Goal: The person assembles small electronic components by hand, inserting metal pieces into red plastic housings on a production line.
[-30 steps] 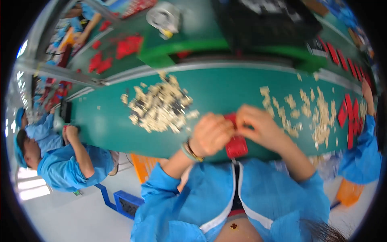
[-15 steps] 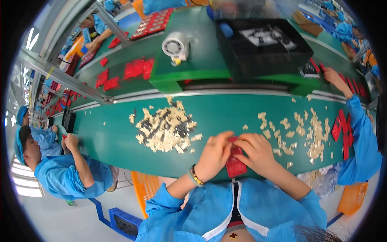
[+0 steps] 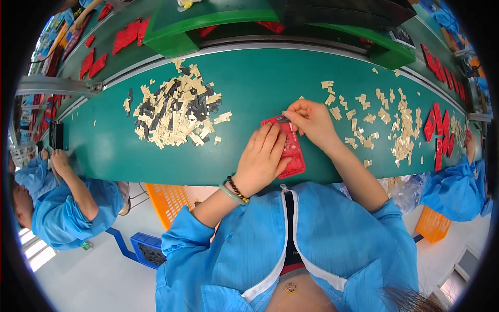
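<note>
A long green work surface (image 3: 156,151) is seen running left to right across the view, curved by the lens. A raised green shelf (image 3: 218,21) is set along its far side. Two other people in blue coats are seated at the same surface: one at the left (image 3: 62,208), forearms laid on the near edge, and one at the right (image 3: 457,187), only sleeve and hand shown.

One large heap of small tiles (image 3: 174,112), cream and dark mixed, is spread left of centre; the pieces are too many to count. A second, thinner scatter of cream tiles (image 3: 390,127) is strewn to the right. Several red flat pieces (image 3: 439,132) are laid at the far right, and more red pieces (image 3: 112,44) at the far left; exact counts cannot be told.

One red flat tray (image 3: 291,151) is placed at the near edge, centre, just in front of the wearer. It is pressed down by the left hand (image 3: 262,161), fingers laid flat and close together over its left half, so that part is hidden. Two bracelets are worn at that wrist. The right hand (image 3: 312,122) is held at the tray's far end, thumb and forefinger pinched on one small dark piece (image 3: 283,119) touching the tray's top edge.
</note>
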A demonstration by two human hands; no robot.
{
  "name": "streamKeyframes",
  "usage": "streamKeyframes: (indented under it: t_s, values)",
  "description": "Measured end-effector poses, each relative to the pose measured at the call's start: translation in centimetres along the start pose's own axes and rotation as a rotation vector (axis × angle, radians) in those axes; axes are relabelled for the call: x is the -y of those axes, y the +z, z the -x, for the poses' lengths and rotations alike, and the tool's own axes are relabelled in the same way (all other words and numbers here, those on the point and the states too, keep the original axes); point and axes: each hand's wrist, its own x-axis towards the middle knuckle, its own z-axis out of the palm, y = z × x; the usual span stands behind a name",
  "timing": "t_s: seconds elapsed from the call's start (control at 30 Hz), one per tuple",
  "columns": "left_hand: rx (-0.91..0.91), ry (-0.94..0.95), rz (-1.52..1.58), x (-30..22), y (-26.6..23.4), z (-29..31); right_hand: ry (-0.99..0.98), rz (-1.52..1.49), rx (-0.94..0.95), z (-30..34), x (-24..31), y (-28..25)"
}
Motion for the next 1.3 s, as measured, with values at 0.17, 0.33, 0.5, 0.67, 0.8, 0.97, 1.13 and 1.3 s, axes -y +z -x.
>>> streamKeyframes:
  t_s: [0.17,0.33,0.5,0.67,0.8,0.97,1.13,1.3]
  values:
    - [0.016,0.008,-0.088,-0.1,0.7,0.1,-0.104,0.123,-0.101,-0.2,-1.2,1.3]
    - [0.022,-0.005,-0.102,0.1,0.7,-0.2,-0.143,0.266,-0.165,-0.4,-0.7,1.9]
    - [0.018,0.003,-0.122,0.1,0.8,-0.2,-0.156,0.329,-0.191,-0.1,-0.6,2.1]
    - [-0.017,-0.027,-0.088,0.3,1.0,0.3,-0.147,0.376,-0.172,0.0,-0.8,2.2]
    - [0.003,-0.045,-0.078,0.3,0.3,-0.3,-0.388,0.574,-0.197,1.4,-1.0,1.1]
    - [0.035,-0.027,-0.065,0.2,0.2,-0.8,-0.731,0.949,-0.249,2.6,-1.8,0.5]
    - [0.014,-0.062,-0.055,0.0,-0.1,-1.8,-0.670,1.001,-0.288,2.7,-2.0,-0.2]
    - [0.036,-0.117,-0.121,0.3,0.2,-3.3,-0.860,0.732,0.049,5.5,-1.2,-1.1]
